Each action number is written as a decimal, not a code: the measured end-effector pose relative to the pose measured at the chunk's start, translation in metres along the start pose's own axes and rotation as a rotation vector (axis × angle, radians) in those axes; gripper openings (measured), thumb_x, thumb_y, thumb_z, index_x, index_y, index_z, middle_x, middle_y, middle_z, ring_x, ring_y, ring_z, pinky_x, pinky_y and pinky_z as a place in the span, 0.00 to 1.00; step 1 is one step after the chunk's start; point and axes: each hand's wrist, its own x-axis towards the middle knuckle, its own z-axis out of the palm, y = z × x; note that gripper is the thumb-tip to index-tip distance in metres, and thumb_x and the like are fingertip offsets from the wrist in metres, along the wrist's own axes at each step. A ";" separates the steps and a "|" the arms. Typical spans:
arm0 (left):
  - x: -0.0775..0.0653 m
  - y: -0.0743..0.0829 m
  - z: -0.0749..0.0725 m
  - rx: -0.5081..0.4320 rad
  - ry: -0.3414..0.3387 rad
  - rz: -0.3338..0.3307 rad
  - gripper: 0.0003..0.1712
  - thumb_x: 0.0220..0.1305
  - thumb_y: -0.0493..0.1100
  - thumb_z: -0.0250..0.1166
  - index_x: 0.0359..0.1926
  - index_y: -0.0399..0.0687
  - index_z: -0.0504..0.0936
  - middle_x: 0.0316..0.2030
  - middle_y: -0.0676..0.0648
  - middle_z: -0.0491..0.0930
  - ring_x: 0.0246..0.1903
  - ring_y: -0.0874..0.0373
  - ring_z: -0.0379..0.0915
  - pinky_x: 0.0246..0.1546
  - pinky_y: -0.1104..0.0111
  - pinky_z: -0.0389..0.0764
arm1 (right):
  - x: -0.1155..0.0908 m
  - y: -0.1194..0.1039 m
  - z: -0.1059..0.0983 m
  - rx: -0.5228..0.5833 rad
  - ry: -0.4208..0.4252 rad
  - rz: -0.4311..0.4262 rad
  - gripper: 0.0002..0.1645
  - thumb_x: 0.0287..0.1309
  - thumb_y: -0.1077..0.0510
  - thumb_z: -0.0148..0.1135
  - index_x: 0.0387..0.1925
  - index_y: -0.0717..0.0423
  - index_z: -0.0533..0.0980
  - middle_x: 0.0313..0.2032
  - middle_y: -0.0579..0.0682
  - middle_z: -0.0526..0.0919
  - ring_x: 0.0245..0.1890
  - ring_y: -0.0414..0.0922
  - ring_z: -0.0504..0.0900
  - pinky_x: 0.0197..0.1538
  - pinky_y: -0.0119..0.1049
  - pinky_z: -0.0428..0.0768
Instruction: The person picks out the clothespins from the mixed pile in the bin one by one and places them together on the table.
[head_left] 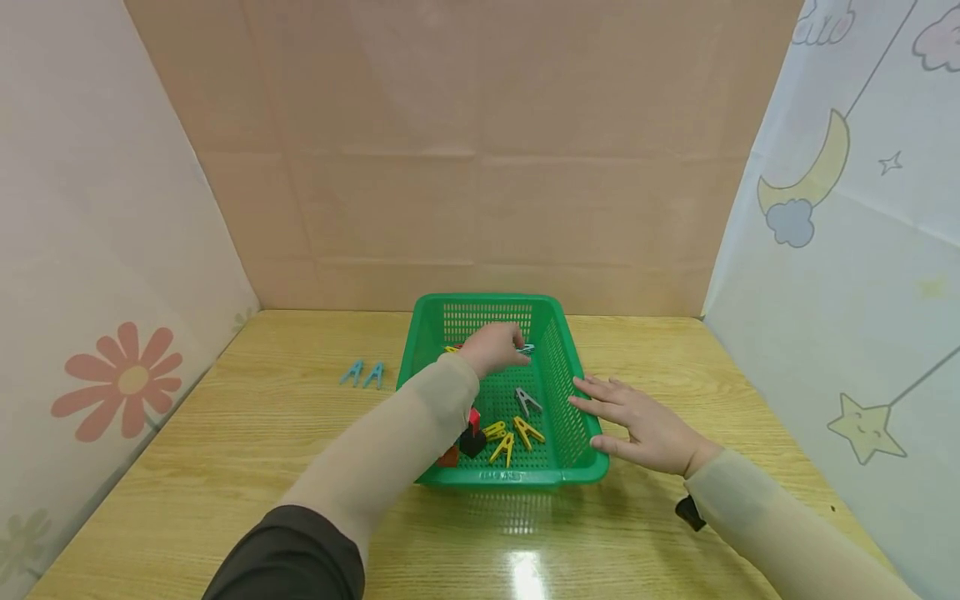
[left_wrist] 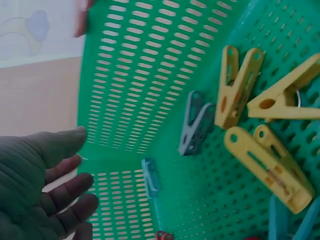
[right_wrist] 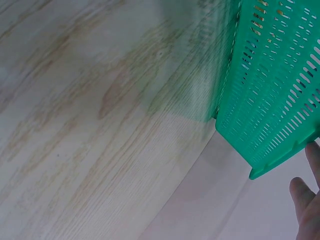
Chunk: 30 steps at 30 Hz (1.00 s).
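A green plastic basket (head_left: 495,477) with slotted walls holds several clothespins. My left hand (head_left: 492,346) is over its far half, fingers loosely bent, with nothing between thumb and fingers in the left wrist view. Beyond those fingers, a pale blue clothespin (left_wrist: 150,178) lies by the far wall. Nearer in the basket are a grey clothespin (head_left: 527,402) and several yellow clothespins (head_left: 528,433). Part of a red clothespin (left_wrist: 163,236) shows at the bottom of the left wrist view. My right hand (head_left: 645,427), fingers spread and nearly straight, has its fingertips at the basket's right rim.
Two light blue clothespins (head_left: 374,375) lie on the wooden table (head_left: 300,433) left of the basket. A tan backdrop (head_left: 480,167) rises behind the table. Patterned panels flank it on the left (head_left: 82,208) and right (head_left: 847,275). My left forearm covers the basket's near left corner.
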 end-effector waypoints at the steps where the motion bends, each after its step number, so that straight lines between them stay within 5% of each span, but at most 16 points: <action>1: 0.001 0.001 0.003 0.018 -0.012 -0.015 0.14 0.63 0.49 0.66 0.43 0.46 0.80 0.35 0.53 0.78 0.33 0.59 0.72 0.36 0.65 0.75 | 0.000 0.000 0.000 0.002 0.002 -0.003 0.35 0.61 0.47 0.62 0.68 0.49 0.66 0.70 0.54 0.62 0.70 0.54 0.58 0.71 0.37 0.48; 5: 0.005 0.003 0.014 0.130 -0.079 -0.064 0.14 0.62 0.52 0.66 0.39 0.47 0.80 0.31 0.53 0.77 0.27 0.60 0.69 0.32 0.64 0.74 | -0.001 0.001 0.000 0.005 0.008 -0.008 0.35 0.61 0.47 0.62 0.68 0.49 0.67 0.69 0.56 0.62 0.69 0.56 0.59 0.71 0.36 0.47; 10: 0.005 0.006 0.025 0.262 -0.194 -0.113 0.22 0.62 0.57 0.65 0.50 0.49 0.82 0.51 0.48 0.79 0.49 0.51 0.76 0.56 0.51 0.71 | -0.001 0.001 -0.001 0.009 0.008 -0.006 0.35 0.61 0.47 0.62 0.68 0.50 0.67 0.70 0.55 0.62 0.69 0.57 0.60 0.71 0.38 0.49; 14: 0.006 0.006 0.035 0.292 -0.253 -0.157 0.22 0.58 0.60 0.68 0.46 0.51 0.84 0.52 0.48 0.79 0.54 0.48 0.73 0.60 0.49 0.65 | 0.000 0.002 0.000 0.015 0.017 -0.029 0.35 0.61 0.47 0.62 0.68 0.51 0.67 0.69 0.56 0.62 0.68 0.58 0.61 0.71 0.31 0.43; 23: 0.005 0.000 0.041 0.239 -0.300 -0.120 0.10 0.62 0.49 0.66 0.41 0.50 0.83 0.46 0.48 0.79 0.45 0.54 0.74 0.50 0.58 0.74 | 0.001 0.004 0.001 0.018 0.024 -0.044 0.35 0.61 0.47 0.62 0.68 0.52 0.67 0.69 0.58 0.63 0.67 0.60 0.62 0.71 0.33 0.44; 30: -0.002 -0.001 0.040 0.228 -0.279 -0.071 0.14 0.71 0.36 0.53 0.53 0.45 0.79 0.54 0.46 0.77 0.44 0.56 0.70 0.40 0.64 0.69 | 0.000 0.004 0.001 0.027 0.019 -0.036 0.35 0.61 0.47 0.62 0.68 0.51 0.66 0.70 0.57 0.62 0.67 0.61 0.62 0.71 0.31 0.42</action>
